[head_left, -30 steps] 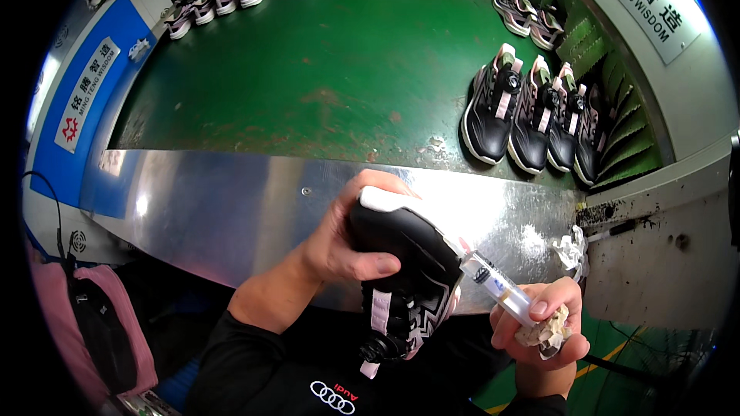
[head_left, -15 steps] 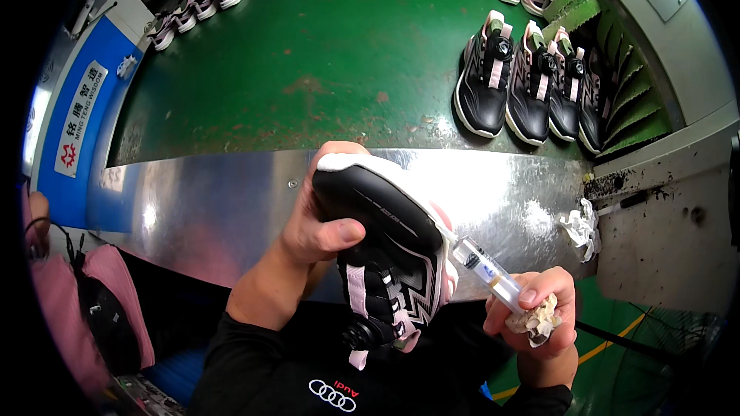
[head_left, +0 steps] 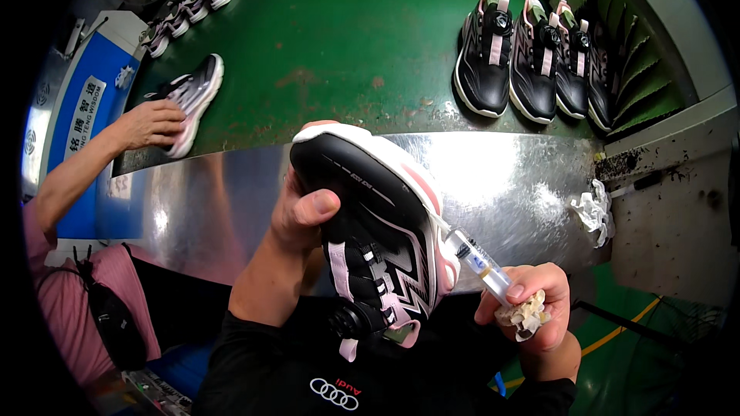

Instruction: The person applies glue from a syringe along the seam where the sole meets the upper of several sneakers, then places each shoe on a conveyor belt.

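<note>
A black sneaker [head_left: 366, 208] with a white and pink sole is tilted in front of me, its toe pointing up and away. My left hand [head_left: 302, 204] is closed round its toe end, the thumb on the upper and the other fingers hidden behind. In my right hand [head_left: 536, 304] I grip a clear syringe [head_left: 479, 263], whose white tip touches the seam between sole and upper on the shoe's right side. A crumpled, yellowish wad of tissue [head_left: 527, 316] is pressed in the same hand, over the syringe's rear end.
Several black sneakers [head_left: 484, 58] stand at the right of the green belt [head_left: 331, 38], beside green flaps [head_left: 647, 69]. At left, a co-worker's hand [head_left: 158, 125] holds another sneaker [head_left: 196, 100]. Crumpled white paper [head_left: 593, 212] lies on the metal ledge [head_left: 208, 208].
The co-worker's arm has come in from the left with a sneaker over the belt. My sneaker and syringe have shifted slightly left, the tip still against the sole seam.
</note>
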Action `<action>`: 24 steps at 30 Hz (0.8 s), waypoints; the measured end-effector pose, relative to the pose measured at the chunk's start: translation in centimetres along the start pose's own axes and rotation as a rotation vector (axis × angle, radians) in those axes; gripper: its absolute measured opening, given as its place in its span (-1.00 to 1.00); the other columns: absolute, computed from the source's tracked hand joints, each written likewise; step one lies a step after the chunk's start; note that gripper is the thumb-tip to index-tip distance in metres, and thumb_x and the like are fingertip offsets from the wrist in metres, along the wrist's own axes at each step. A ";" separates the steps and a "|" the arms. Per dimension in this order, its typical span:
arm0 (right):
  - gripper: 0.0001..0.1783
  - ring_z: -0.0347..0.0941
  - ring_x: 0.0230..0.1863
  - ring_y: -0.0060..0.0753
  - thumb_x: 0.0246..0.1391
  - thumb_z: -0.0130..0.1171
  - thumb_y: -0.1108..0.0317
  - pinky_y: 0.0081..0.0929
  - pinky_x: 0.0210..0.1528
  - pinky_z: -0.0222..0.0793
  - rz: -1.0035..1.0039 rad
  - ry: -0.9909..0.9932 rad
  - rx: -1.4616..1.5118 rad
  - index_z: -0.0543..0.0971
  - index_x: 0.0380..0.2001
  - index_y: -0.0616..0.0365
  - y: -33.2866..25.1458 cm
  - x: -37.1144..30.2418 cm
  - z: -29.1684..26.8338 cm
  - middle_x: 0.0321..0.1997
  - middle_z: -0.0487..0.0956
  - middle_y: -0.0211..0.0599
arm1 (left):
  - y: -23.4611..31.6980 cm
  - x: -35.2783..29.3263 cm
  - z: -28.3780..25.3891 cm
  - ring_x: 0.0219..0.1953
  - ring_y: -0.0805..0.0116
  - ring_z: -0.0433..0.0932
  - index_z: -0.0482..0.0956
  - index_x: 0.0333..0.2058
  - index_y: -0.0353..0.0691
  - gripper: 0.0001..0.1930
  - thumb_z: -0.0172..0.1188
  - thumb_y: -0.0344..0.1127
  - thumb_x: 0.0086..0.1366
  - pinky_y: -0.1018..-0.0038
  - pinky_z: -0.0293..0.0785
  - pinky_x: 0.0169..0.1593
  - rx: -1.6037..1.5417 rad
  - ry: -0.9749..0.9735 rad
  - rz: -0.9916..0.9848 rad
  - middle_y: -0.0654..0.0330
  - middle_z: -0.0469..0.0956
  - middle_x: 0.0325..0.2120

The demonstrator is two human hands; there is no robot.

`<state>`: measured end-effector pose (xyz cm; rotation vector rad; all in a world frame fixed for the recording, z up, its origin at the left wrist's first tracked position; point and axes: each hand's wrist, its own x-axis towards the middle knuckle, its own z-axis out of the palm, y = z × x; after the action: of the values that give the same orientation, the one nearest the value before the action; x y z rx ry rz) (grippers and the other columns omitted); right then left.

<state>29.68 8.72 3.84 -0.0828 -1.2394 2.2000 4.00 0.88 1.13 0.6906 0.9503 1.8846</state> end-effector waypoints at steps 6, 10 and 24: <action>-0.35 0.50 -0.34 -0.24 -0.08 0.33 0.01 -0.42 -0.28 0.39 0.028 0.011 0.001 0.45 -0.12 0.37 0.6 -1.0 -0.6 -0.33 0.53 0.10 | 0.3 1.2 -0.3 -0.16 0.05 0.55 0.36 -0.04 -0.40 -0.38 0.24 -0.15 -0.05 0.23 0.51 -0.07 -0.137 -0.202 -0.129 -0.12 0.52 -0.20; -0.36 0.50 -0.35 -0.25 -0.07 0.32 0.02 -0.44 -0.30 0.38 0.074 0.008 -0.019 0.45 -0.12 0.39 0.9 -1.9 -1.0 -0.33 0.53 0.07 | 0.1 1.3 -0.3 -0.15 0.06 0.55 0.37 -0.03 -0.40 -0.41 0.22 -0.15 -0.01 0.24 0.50 -0.05 -0.218 -0.185 -0.176 -0.11 0.52 -0.18; -0.42 0.41 -0.47 -0.37 -0.04 0.29 0.03 -0.51 -0.47 0.24 0.031 -0.013 -0.102 0.50 -0.17 0.37 2.0 -5.3 -1.4 -0.38 0.59 -0.04 | -0.1 0.9 -2.0 -0.11 0.14 0.55 0.40 -0.02 -0.39 -0.51 0.13 -0.15 0.17 0.26 0.48 0.01 -0.360 -0.039 -0.248 -0.04 0.52 -0.12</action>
<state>33.52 6.16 0.19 -0.1298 -1.3663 2.1656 2.12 1.08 -0.01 0.3738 0.6154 1.7513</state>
